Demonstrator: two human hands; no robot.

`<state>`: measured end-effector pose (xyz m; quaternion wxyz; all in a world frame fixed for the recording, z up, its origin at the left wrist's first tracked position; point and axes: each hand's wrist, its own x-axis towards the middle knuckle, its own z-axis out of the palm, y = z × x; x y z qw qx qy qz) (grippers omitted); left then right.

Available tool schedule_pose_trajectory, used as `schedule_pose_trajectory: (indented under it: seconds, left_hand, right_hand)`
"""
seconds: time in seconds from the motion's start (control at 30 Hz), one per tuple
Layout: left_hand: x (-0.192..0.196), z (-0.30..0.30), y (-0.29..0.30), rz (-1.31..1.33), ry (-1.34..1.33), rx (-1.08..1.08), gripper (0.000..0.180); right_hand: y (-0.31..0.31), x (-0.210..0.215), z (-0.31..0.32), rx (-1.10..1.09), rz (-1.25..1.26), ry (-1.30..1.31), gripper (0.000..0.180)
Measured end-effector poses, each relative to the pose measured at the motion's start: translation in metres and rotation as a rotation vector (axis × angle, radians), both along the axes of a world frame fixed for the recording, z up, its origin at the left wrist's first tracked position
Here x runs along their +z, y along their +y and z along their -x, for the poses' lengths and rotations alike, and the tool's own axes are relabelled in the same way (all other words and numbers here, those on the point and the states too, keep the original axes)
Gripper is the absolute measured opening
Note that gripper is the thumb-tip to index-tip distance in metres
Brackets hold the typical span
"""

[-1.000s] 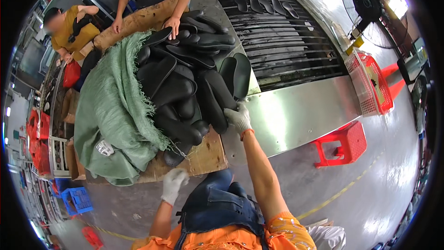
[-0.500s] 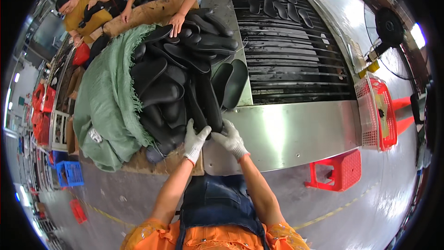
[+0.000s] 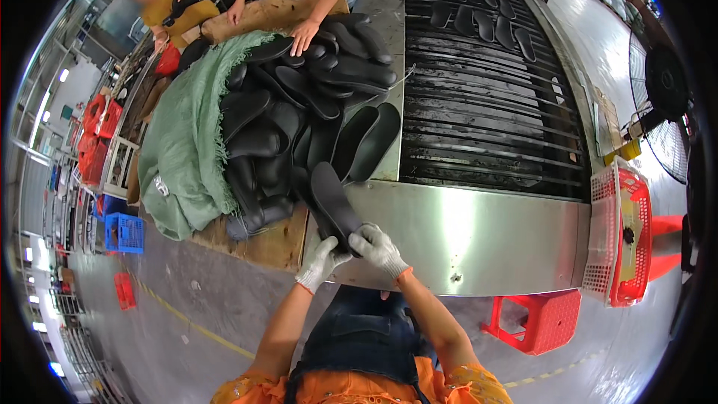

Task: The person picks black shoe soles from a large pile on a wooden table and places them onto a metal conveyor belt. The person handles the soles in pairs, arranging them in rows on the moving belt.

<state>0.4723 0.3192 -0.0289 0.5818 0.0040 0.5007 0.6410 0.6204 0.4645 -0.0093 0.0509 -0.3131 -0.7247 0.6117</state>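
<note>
Slatted conveyor, dark: stretching away at right, its far part bearing rows of black pieces.
Metal plate, bare and shiny: spanning the conveyor's near end.
Woven sack, green, fray-edged: slumping at left, its mouth opening toward the heap.
Heap of black insoles: spilling from the sack, overlapping in many directions.
Stool, red: standing on the floor by the plate's near edge.
Two black insoles, one partly covering the other: slanting over the plate's near left corner, heel ends pointing toward the person.
Right hand, white-gloved: grasping the upper insole's near end, thumb lying on top.
Left hand, white-gloved: grasping the near end of the lower insole.
Co-worker's hand, bare: resting on the heap's far side.
</note>
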Motion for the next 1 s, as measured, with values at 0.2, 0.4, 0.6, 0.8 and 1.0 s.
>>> schedule_pose_trajectory:
  seconds: [0.2, 0.4, 0.6, 0.8, 1.0]
  left_hand:
    - [0.027, -0.044, 0.000, 0.088, 0.117, 0.026, 0.054]
    - [0.053, -0.042, 0.007, -0.002, 0.619, -0.412, 0.065]
    - [0.067, 0.049, 0.092, 0.191, 1.120, -0.208, 0.064]
    - [0.046, 0.128, 0.165, 0.638, 1.358, -0.137, 0.071]
    - [0.023, 0.143, 0.173, 0.466, 0.945, -0.168, 0.066]
  right_hand:
    - [0.011, -0.010, 0.013, -0.236, 0.366, 0.034, 0.068]
    - [0.039, -0.011, -0.022, -0.038, 0.991, 0.100, 0.058]
    - [0.101, 0.006, 0.002, -0.582, 0.957, 0.329, 0.037]
    - [0.175, -0.006, 0.075, -0.832, 0.938, 0.308, 0.041]
    - [0.202, -0.024, 0.101, -0.710, 0.732, 0.138, 0.044]
